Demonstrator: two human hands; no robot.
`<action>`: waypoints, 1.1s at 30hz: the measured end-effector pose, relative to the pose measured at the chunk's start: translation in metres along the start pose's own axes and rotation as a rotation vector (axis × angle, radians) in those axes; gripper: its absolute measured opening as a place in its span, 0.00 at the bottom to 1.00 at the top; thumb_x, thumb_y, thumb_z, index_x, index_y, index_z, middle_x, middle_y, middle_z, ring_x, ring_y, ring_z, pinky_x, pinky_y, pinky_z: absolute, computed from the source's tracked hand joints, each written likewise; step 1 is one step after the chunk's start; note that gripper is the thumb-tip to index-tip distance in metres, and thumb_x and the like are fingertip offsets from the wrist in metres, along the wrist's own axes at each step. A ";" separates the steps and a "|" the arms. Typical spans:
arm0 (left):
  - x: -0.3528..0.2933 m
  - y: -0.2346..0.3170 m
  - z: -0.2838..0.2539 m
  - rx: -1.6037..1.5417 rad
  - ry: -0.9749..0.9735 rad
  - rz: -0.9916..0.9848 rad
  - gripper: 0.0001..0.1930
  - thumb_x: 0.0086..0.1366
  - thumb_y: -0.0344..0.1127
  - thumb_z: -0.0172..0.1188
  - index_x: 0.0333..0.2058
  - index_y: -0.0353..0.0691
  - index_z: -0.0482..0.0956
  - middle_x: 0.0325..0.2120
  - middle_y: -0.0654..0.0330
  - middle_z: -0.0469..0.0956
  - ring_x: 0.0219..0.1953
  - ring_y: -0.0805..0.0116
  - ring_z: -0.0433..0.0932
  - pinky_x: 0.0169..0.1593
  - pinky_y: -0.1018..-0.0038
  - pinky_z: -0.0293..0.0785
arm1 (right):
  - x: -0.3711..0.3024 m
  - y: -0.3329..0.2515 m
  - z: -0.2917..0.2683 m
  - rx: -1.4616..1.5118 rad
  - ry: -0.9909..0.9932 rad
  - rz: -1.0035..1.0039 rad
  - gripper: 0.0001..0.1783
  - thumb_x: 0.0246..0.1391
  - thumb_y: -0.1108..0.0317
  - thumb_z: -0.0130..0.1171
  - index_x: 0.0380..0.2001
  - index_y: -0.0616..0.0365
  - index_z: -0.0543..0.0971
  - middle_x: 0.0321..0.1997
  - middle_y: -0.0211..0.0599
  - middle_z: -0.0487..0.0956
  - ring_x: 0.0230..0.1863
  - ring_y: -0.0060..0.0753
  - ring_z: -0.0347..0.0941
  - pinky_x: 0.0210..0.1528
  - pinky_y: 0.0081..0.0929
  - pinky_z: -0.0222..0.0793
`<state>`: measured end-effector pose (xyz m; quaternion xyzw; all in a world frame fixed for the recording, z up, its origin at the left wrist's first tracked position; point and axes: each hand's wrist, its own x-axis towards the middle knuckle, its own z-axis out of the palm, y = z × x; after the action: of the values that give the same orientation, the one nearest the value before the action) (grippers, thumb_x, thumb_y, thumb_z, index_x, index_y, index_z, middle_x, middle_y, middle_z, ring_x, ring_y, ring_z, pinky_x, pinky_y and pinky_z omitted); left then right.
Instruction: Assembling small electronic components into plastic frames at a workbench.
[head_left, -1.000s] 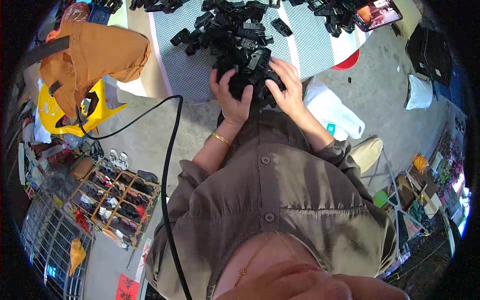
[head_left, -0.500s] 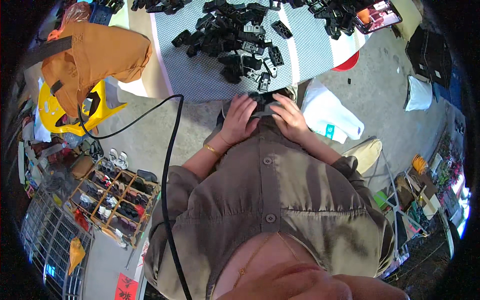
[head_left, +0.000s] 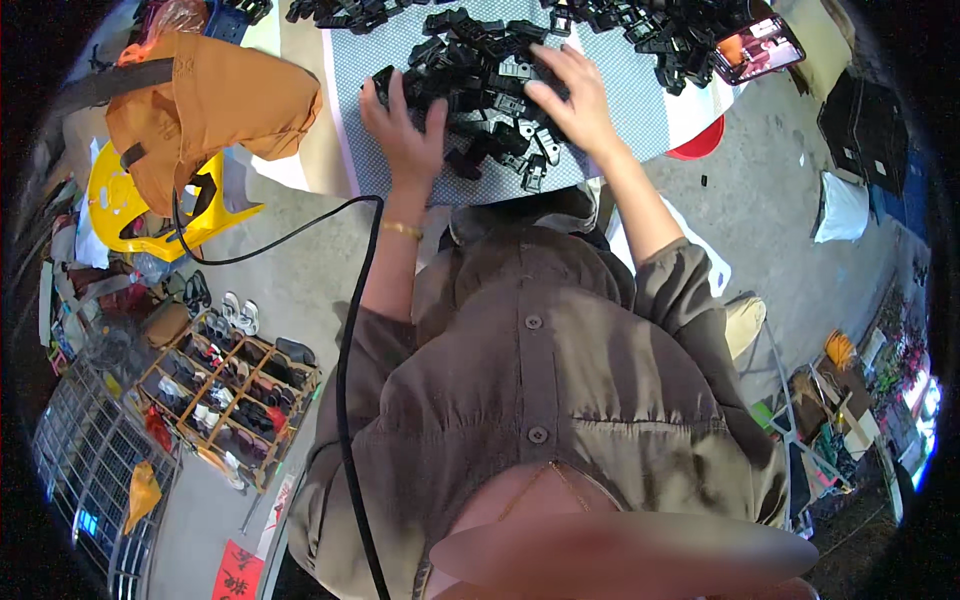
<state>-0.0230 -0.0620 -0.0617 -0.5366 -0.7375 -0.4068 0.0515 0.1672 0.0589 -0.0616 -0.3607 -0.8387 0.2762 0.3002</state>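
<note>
Both my hands are out over the table (head_left: 350, 150), which carries a light cloth with a fine dotted pattern. My left hand (head_left: 405, 130) lies palm-down at the near left edge of a heap of small black plastic parts (head_left: 480, 75), fingers spread and resting on the pieces. The thumb side touches one black part at the heap's left rim; I cannot tell whether any piece is actually gripped under the palm. A thin gold bracelet (head_left: 402, 229) sits on that forearm.

My right hand (head_left: 572, 100) lies on the right side of the same heap, fingers splayed and slightly curled over the parts, not closed into a fist. Whether it holds a piece underneath is hidden.

More black parts run along the far edge of the table. A phone (head_left: 760, 48) with a lit screen lies at the far right of the table, well apart from my right hand.

To the left of the table, an orange-brown garment (head_left: 215, 105) is draped over a yellow plastic chair (head_left: 150, 215). A black cable (head_left: 345, 380) runs from the chair area down past my left sleeve. A wooden shoe rack (head_left: 215, 385) stands on the concrete floor at lower left.
</note>
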 end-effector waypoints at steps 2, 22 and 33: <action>0.010 -0.009 0.011 0.100 -0.082 -0.007 0.23 0.54 0.40 0.58 0.48 0.37 0.68 0.51 0.49 0.62 0.55 0.49 0.58 0.59 0.58 0.48 | -0.007 -0.008 0.009 -0.082 0.007 -0.028 0.29 0.44 0.51 0.59 0.48 0.53 0.72 0.51 0.45 0.71 0.56 0.52 0.60 0.59 0.43 0.51; -0.089 0.049 -0.023 -0.394 -0.456 0.064 0.27 0.51 0.42 0.56 0.49 0.37 0.65 0.53 0.49 0.62 0.57 0.46 0.54 0.59 0.56 0.49 | -0.138 -0.039 -0.022 0.066 -0.166 -0.054 0.25 0.34 0.66 0.67 0.40 0.57 0.74 0.55 0.43 0.67 0.58 0.52 0.58 0.57 0.45 0.55; -0.092 0.035 -0.036 -0.554 -0.662 0.355 0.17 0.49 0.35 0.59 0.40 0.40 0.73 0.42 0.57 0.73 0.44 0.58 0.69 0.50 0.59 0.61 | -0.137 -0.043 -0.041 0.198 -0.399 0.019 0.11 0.35 0.71 0.67 0.21 0.60 0.74 0.44 0.46 0.74 0.41 0.46 0.72 0.40 0.35 0.70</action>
<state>0.0317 -0.1511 -0.0658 -0.7489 -0.4748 -0.3801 -0.2631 0.2539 -0.0614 -0.0466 -0.2756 -0.8468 0.4260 0.1598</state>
